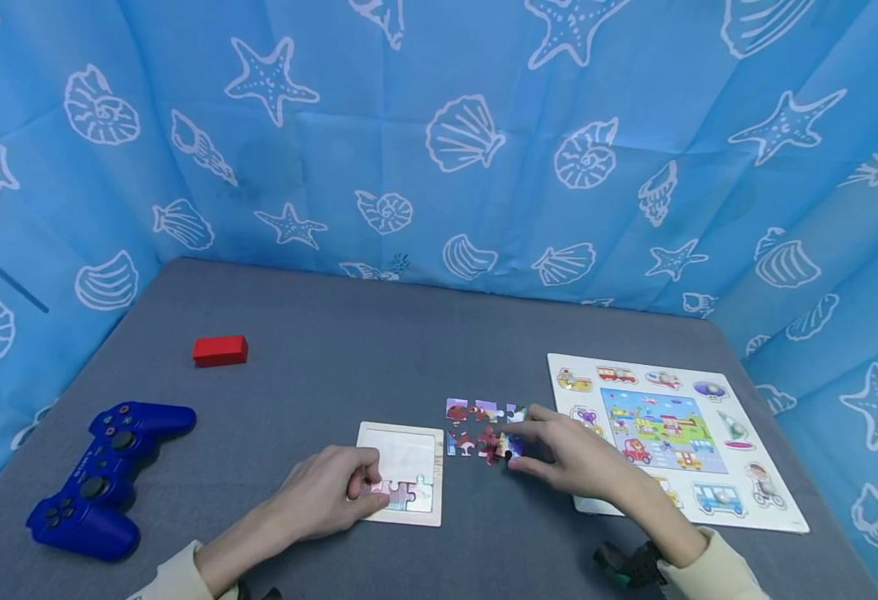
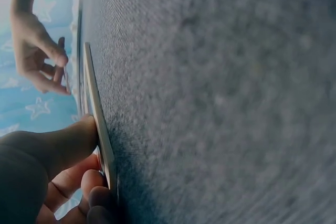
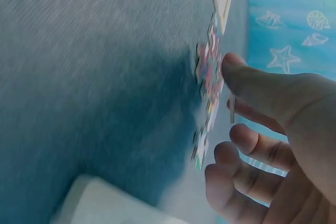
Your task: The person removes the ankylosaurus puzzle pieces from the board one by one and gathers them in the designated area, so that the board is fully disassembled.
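Note:
A small wooden puzzle tray lies in the middle of the table, with several jigsaw pieces fitted along its near side. My left hand grips the tray at its near left part, thumb at the edge and the other fingers curled; the left wrist view shows the thumb against the tray's side. To the right of the tray, my right hand pinches a thin puzzle piece between thumb and index finger, held edge-on above the loose jigsaw pieces. Its other fingers are loosely bent.
A large picture board with vehicle and toy shapes lies at the right, partly under my right forearm. At the left are a blue game controller and a red block. A blue seashell-print curtain borders the grey table.

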`<state>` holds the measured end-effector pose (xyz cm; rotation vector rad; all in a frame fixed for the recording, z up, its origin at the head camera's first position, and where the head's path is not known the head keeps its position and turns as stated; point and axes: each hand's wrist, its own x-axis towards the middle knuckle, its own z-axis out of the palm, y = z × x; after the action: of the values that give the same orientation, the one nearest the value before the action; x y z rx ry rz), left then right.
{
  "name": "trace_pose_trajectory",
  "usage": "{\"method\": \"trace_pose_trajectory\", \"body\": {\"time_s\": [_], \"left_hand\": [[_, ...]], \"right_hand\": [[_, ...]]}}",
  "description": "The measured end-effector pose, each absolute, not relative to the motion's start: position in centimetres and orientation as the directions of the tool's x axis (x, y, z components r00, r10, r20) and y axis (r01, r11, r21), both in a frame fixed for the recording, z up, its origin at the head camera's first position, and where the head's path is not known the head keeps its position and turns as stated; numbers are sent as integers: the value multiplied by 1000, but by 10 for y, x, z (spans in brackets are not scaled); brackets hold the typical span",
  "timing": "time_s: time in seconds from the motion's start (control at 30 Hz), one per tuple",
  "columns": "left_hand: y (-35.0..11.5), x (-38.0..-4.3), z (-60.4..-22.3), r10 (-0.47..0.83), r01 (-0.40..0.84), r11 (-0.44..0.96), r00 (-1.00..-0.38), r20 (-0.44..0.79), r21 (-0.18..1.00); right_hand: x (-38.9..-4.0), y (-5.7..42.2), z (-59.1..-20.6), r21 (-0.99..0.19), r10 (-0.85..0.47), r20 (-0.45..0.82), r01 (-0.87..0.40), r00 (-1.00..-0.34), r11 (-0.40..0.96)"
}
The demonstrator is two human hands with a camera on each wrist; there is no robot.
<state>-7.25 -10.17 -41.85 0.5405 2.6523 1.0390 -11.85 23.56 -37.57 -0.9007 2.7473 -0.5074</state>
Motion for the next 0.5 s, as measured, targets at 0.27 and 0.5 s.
{"method": "trace_pose_trajectory", "body": {"time_s": [0.27,0.5], "left_hand": [[-103,-74,-418,429,244,678,-897,-104,694],[-102,-74,-418,430,250,676,-898,-96,694]], "right_hand": [[-126,247,-376,-375,-596,-163,-510,-786,774],[-131,251,-379,-361,-589,-188,-502,-786,786]]}}
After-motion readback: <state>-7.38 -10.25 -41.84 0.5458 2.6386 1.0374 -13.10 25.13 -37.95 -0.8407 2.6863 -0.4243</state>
